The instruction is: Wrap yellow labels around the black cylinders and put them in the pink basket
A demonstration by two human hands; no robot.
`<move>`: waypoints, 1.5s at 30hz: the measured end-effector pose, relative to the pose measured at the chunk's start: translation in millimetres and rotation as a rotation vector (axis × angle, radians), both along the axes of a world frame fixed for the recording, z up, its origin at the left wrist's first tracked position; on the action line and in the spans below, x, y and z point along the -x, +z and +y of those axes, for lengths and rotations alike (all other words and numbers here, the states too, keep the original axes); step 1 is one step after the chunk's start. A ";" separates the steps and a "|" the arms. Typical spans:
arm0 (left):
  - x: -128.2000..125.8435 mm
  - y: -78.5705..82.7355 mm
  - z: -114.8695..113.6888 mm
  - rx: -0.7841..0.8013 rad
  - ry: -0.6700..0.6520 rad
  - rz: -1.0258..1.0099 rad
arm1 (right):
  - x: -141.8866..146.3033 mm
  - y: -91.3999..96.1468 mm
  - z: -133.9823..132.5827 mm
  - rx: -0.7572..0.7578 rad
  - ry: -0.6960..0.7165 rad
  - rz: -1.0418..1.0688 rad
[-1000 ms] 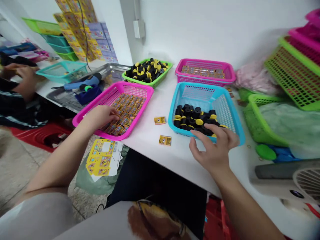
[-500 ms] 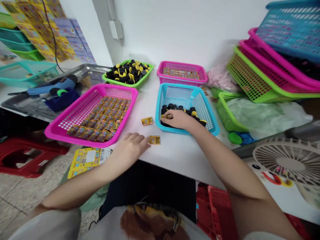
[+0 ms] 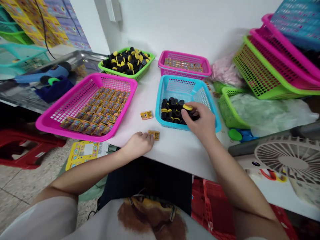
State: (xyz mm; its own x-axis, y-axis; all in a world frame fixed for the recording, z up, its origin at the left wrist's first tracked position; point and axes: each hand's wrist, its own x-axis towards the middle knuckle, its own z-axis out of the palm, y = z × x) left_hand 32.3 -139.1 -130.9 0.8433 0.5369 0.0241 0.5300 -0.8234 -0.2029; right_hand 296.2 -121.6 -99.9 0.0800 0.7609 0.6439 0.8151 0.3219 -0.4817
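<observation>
My right hand (image 3: 202, 120) is over the front of the blue basket (image 3: 163, 80), its thumb and fingers closed around a black cylinder with a yellow cap (image 3: 187, 107). Several similar black and yellow cylinders (image 3: 172, 105) lie loose in that basket. My left hand (image 3: 140, 144) rests at the table's front edge, fingers curled, with its fingertips on the left end of a small yellow printed packet (image 3: 155, 135). A second yellow printed packet (image 3: 146, 115) lies flat just behind it, untouched.
On the left, a pink basket (image 3: 47, 126) holds rows of wrapped cylinders. Behind stand a green basket (image 3: 138, 74) of black and yellow cylinders and another pink basket (image 3: 172, 72). Stacked baskets (image 3: 265, 78) and a fan (image 3: 292, 161) are on the right.
My right hand has moved right within the blue basket and now shows a yellow-capped cylinder in its fingers. My left hand has shifted slightly right, still at the packet. The view has tilted slightly.
</observation>
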 end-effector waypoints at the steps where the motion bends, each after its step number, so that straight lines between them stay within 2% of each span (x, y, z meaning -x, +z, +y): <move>1: 0.5 2.9 1.7 0.028 0.020 -0.004 | -2.3 -5.8 -5.6 -0.073 -0.029 -0.028; 6: 10.3 14.5 8.5 0.231 0.173 -0.061 | -7.8 -28.8 -20.5 -0.318 -0.055 -0.131; 9: 14.9 18.3 8.3 0.271 0.256 -0.264 | -9.7 -30.7 -23.4 -0.417 -0.028 -0.144; 12: 8.8 29.4 6.6 0.324 0.167 -0.654 | -11.0 -28.0 -25.6 -0.440 -0.025 -0.159; 15: -11.4 48.9 10.6 0.454 0.039 -0.973 | -11.5 -25.3 -27.2 -0.445 -0.026 -0.126; 18: -41.9 62.5 28.9 0.679 -0.022 -1.075 | -11.7 -24.0 -27.5 -0.453 -0.036 -0.024; 20: -62.8 62.4 47.8 0.747 -0.020 -1.074 | -12.1 -24.0 -27.4 -0.449 -0.058 0.063; 22: -79.2 55.4 66.6 0.649 -0.059 -1.037 | -12.4 -24.5 -27.6 -0.430 -0.098 0.169; 25: -88.8 38.1 84.6 0.336 -0.249 -0.923 | -10.7 -25.0 -30.0 -0.428 -0.132 0.315; 28: -82.7 22.8 87.9 0.090 -0.395 -0.827 | -4.9 -23.2 -34.9 -0.461 -0.086 0.455; 31: -74.6 17.2 84.4 -0.046 -0.491 -0.831 | 2.0 -19.1 -40.6 -0.409 0.001 0.593; 35: -73.7 19.7 79.9 -0.143 -0.602 -0.806 | 7.2 -14.6 -47.7 -0.325 0.050 0.653; 39: -75.4 19.5 77.9 -0.114 -0.566 -0.852 | 8.9 -14.6 -52.0 -0.264 0.116 0.644; 45: -74.0 12.8 73.9 -0.063 -0.497 -0.962 | 9.0 -20.5 -49.4 -0.280 0.091 0.498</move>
State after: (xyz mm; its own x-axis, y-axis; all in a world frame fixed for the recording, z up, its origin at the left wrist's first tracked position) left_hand 106.3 -65.2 -118.1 0.5787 0.1148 0.8074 0.0995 -0.9926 0.0698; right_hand 287.3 -171.0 -120.4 0.3675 0.5852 0.7228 0.4747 0.5503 -0.6869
